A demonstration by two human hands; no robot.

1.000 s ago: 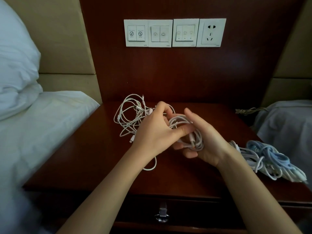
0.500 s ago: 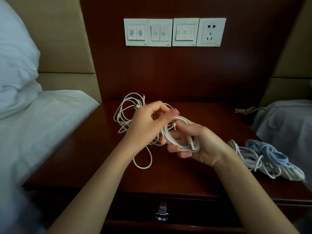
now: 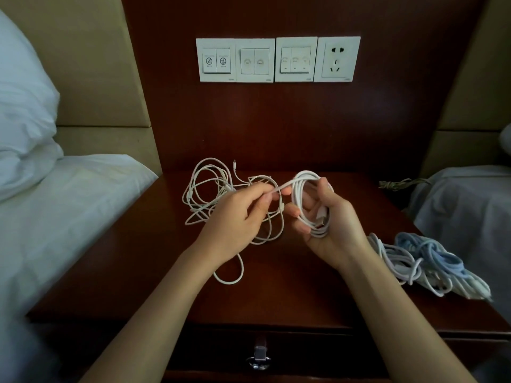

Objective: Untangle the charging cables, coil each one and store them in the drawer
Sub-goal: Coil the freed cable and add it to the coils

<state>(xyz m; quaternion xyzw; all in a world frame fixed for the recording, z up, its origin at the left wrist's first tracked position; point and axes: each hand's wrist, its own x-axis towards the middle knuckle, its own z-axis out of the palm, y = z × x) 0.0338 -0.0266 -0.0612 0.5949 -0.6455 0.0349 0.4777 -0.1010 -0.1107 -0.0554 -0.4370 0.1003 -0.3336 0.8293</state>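
1. Head view: over a dark, glossy wooden desk, the right hand grips a coiled cable, a thick, smooth white cord wound into several neat oval loops. The fingers curl through the ring and the thumb presses on its top.
2. A silvery plug lies against the loops inside that palm.
3. The left hand, just beside the coil, pinches the cord's free end between thumb and forefinger. The short stretch runs taut up to the top of the loops.
4. The coil is held above the desk's middle, between the two hands and clear of the wood.
5. Behind and under the left hand sprawls a loose tangle of thinner white cables. One long loop trails toward the front edge.
6. On the desk's right side, well apart from the hands, lies a knotted bundle of pale blue and white cords.
7. The drawer below the desktop is closed, its metal ring pull hanging at the centre.
8. White switch plates sit on the wood panel behind; a bed with rumpled white linen flanks the left.
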